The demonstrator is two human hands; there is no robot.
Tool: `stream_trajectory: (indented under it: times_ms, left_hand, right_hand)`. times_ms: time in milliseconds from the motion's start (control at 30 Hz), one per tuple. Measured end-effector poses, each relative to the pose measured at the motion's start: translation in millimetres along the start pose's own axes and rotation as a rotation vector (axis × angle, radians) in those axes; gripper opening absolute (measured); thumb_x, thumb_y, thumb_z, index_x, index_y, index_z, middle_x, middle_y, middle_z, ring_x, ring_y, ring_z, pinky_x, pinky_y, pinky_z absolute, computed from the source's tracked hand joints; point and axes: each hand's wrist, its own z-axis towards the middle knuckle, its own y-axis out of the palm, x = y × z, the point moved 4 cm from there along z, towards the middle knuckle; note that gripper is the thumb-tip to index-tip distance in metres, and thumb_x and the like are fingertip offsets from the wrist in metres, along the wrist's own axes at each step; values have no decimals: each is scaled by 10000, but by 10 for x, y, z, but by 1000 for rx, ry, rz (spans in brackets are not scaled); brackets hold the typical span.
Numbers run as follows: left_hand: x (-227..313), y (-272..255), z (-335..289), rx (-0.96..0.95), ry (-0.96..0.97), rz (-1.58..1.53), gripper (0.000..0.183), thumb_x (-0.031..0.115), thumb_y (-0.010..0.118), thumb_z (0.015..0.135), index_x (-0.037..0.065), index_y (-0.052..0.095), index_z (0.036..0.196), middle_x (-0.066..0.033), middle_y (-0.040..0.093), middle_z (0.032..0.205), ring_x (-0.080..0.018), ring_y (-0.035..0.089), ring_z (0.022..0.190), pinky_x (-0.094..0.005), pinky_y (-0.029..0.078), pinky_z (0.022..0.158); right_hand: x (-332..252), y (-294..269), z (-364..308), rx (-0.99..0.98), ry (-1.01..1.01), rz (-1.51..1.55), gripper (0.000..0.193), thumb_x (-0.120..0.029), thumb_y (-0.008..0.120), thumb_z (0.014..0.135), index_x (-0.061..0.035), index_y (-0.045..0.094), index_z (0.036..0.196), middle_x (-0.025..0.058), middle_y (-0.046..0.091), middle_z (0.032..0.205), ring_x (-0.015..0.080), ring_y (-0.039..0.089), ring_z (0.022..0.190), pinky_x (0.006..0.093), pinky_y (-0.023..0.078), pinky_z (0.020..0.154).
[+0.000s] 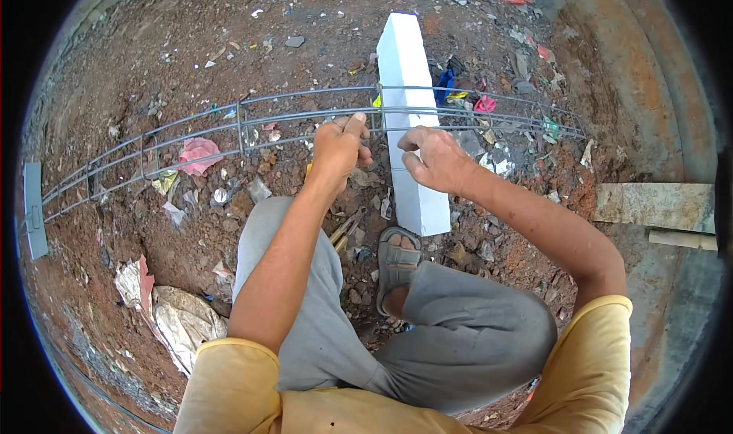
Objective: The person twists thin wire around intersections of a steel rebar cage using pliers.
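Observation:
A long, narrow rebar cage (313, 93) of thin steel bars runs across in front of me, with square wire stirrups (240, 127) around the bars. It rests across a white block (422, 193) lying lengthwise away from me. My left hand (336, 153) is closed at the lower bars, just left of the block, its thumb on top. Over the block, my right hand (439, 161) is at the lowest bar near a stirrup, its fingers curled in and thumb bent. Whatever either hand pinches is hidden or too small to make out.
Another block (34, 209), grey-blue, sits under the cage's left end. Dirt ground is strewn with stones and plastic scraps, including a pink one (199, 155). A crumpled whitish sack (187, 323) lies at lower left. At right, a board (653, 206) lies by a concrete edge.

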Motion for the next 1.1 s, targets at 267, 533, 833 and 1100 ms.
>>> stream_trajectory:
  times_ms: [267,533,833,1100]
  left_hand:
    - [-197,270,208,-41,13,-123,371,401,628,1090,74,664,918,-12,634,748,-128,618,609,-312,557,566]
    - [65,398,281,-285,84,-267,206,212,683,1052,11,691,1092,-72,734,951,-174,716,830,-344,620,787]
    - [203,596,527,-177,196,151,264,252,719,1020,-7,764,1050,-118,774,893,-217,754,786,-337,600,750]
    - [149,453,287,18,268,1259,367,399,767,933,84,835,1108,-228,791,988,-388,764,959,-466,580,892]
  right_hand:
    - [196,331,234,262,262,1169,100,-39,711,971,40,677,921,71,713,783,93,651,660,267,540,563]
    - [429,203,221,640,141,1200,98,4,666,948,74,718,991,99,742,879,141,680,789,317,572,740]
    - [901,-158,66,564,295,811,171,-126,744,924,31,795,971,125,773,838,191,718,786,369,578,783]
    - [863,-366,-25,569,356,203,100,-74,723,841,-52,803,897,169,780,910,372,757,873,467,586,796]
